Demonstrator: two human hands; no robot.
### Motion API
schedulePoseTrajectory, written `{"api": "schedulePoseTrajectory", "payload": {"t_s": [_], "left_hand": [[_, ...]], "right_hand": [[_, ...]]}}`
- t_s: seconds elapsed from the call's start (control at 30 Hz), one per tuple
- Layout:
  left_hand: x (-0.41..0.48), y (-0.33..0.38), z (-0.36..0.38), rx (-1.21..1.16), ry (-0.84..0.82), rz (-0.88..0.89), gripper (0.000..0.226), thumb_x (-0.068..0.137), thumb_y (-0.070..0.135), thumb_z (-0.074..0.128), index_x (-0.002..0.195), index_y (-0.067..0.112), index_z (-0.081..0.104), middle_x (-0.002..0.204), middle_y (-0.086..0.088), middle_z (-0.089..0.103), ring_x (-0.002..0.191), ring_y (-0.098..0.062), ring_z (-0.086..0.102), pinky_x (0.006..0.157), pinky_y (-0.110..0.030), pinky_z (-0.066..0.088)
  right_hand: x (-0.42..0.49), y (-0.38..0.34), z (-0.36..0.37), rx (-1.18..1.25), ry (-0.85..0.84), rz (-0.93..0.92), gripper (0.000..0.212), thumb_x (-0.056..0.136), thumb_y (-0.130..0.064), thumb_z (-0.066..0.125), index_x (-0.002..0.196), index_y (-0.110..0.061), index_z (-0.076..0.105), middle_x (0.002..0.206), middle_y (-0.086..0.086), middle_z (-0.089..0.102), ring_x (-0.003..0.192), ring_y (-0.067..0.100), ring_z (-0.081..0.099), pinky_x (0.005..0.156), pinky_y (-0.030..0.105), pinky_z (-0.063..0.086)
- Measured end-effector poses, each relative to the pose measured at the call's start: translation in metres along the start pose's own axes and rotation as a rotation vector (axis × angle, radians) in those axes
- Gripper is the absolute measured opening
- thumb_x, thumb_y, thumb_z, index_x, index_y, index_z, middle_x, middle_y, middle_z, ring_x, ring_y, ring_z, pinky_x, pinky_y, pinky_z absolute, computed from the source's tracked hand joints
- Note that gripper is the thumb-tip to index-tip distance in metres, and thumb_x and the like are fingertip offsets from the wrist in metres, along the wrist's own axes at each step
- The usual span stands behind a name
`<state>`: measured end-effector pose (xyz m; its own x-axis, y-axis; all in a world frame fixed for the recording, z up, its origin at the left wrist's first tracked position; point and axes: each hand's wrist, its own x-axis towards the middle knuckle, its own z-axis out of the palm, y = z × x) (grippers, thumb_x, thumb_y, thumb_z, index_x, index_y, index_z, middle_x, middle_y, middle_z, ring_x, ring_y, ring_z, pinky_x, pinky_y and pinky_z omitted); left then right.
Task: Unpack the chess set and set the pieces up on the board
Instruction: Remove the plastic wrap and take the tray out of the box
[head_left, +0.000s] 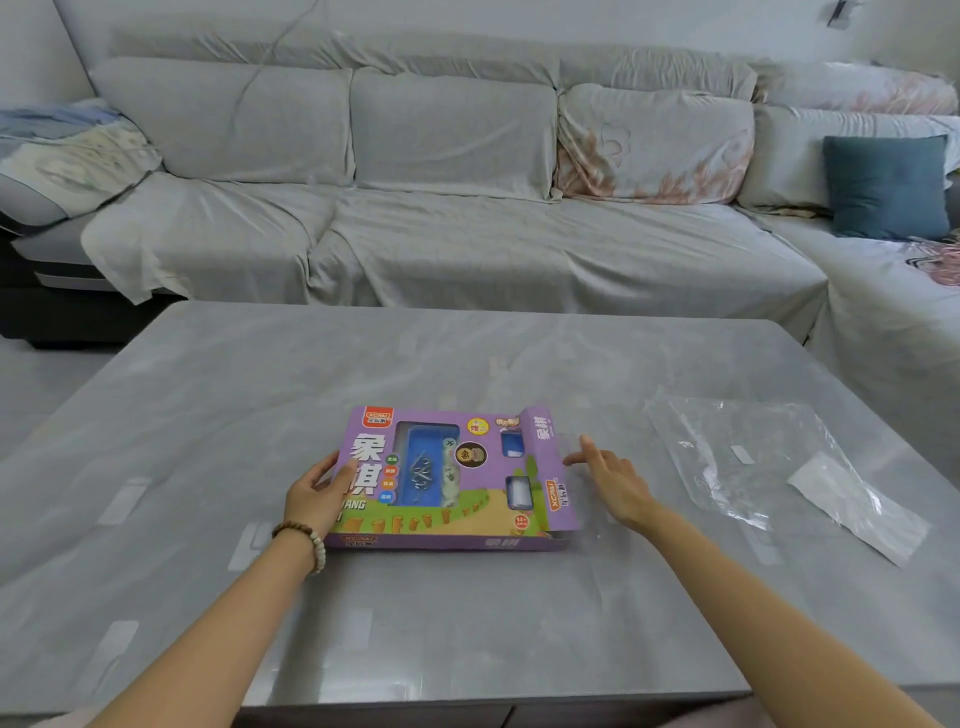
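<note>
In the head view we judge the work to be at its opening step: the purple cardboard chess-set box (457, 478) lies flat near the middle of the grey glossy worktop (467, 649), lid side up. No board or pieces are laid out. A crumpled clear plastic wrapper (769, 457) lies well apart on the right, so we take the outer wrap to be off already. The left hand (317, 493) holds the box at its left edge, thumb (345, 475) laid on the printed top and the other fingers curled against the side, steadying it. The right hand (613, 483) is open, its fingers (587, 447) straight and spread, their tips just beside the raised purple end flap (543, 436) at the box's right end. We cannot tell whether they touch it. Through the clear window in the lid we see a blue tray, but its contents are too small to name. Next, in our judgement, the right fingers should fold that flap fully back and draw the inner tray out to the right while the left hand keeps the box from sliding.
</note>
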<state>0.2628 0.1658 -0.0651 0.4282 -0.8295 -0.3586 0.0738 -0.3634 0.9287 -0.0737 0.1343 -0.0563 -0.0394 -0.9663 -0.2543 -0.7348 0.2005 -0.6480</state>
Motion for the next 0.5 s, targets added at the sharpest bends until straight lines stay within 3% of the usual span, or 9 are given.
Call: {"api": "schedulePoseTrajectory", "payload": {"t_s": [0.17,0.23,0.27,0.33,0.37,0.43,0.5], "left_hand": [[0.011,0.007,-0.026,-0.089,-0.014,-0.061,0.044,0.089,0.017,0.06,0.131,0.016,0.049,0.1,-0.011,0.062,0.044,-0.007,0.063,0.041,-0.018,0.051],[0.013,0.011,-0.032,-0.154,-0.007,-0.087,0.047,0.088,0.021,0.061,0.133,0.016,0.047,0.105,-0.012,0.063,0.057,-0.013,0.067,0.049,-0.022,0.055],[0.014,0.012,-0.034,-0.152,0.02,-0.076,0.05,0.088,0.025,0.061,0.134,0.013,0.044,0.114,-0.012,0.061,0.075,-0.019,0.068,0.06,-0.026,0.056],[0.012,0.01,-0.032,0.013,0.093,0.08,0.056,0.091,0.029,0.057,0.139,0.009,0.037,0.138,-0.012,0.047,0.116,-0.024,0.053,0.093,-0.033,0.046],[0.007,0.01,-0.028,0.13,0.107,0.221,0.057,0.09,0.029,0.058,0.139,0.008,0.037,0.142,-0.01,0.042,0.126,-0.024,0.044,0.103,-0.033,0.036],[-0.012,0.009,-0.013,0.369,0.054,0.538,0.06,0.086,0.042,0.06,0.134,0.01,0.043,0.135,-0.007,0.047,0.125,-0.024,0.043,0.106,-0.031,0.03],[-0.023,0.003,0.01,0.733,-0.116,0.719,0.082,0.075,0.075,0.04,0.135,0.021,0.041,0.134,-0.004,0.048,0.124,-0.025,0.042,0.108,-0.039,0.03]], "right_hand": [[0.001,0.025,-0.018,-0.021,0.103,0.071,0.056,0.087,-0.072,0.013,0.09,-0.037,0.057,0.125,0.009,0.054,0.117,0.031,0.043,0.103,0.043,0.029],[0.0,0.022,-0.015,-0.059,0.132,0.037,0.058,0.08,-0.08,0.021,0.092,-0.036,0.056,0.124,0.008,0.049,0.117,0.028,0.041,0.101,0.042,0.029],[-0.002,0.019,-0.009,-0.09,0.142,-0.006,0.057,0.083,-0.075,0.026,0.105,-0.033,0.058,0.136,0.008,0.043,0.126,0.026,0.036,0.105,0.041,0.026],[-0.006,0.011,0.005,-0.17,0.137,-0.172,0.054,0.092,-0.06,0.03,0.13,-0.027,0.05,0.151,0.001,0.029,0.139,0.018,0.024,0.112,0.035,0.019],[-0.01,0.005,0.012,-0.208,0.116,-0.249,0.05,0.096,-0.052,0.03,0.136,-0.025,0.045,0.153,0.0,0.026,0.141,0.016,0.022,0.113,0.032,0.016],[-0.019,-0.004,0.026,-0.302,0.065,-0.327,0.048,0.101,-0.042,0.022,0.143,-0.023,0.033,0.155,-0.002,0.02,0.143,0.013,0.015,0.112,0.026,0.011],[-0.026,-0.007,0.036,-0.419,0.044,-0.351,0.075,0.088,-0.062,-0.01,0.148,-0.027,0.015,0.157,-0.005,0.011,0.145,0.011,0.006,0.114,0.025,0.005]]}}
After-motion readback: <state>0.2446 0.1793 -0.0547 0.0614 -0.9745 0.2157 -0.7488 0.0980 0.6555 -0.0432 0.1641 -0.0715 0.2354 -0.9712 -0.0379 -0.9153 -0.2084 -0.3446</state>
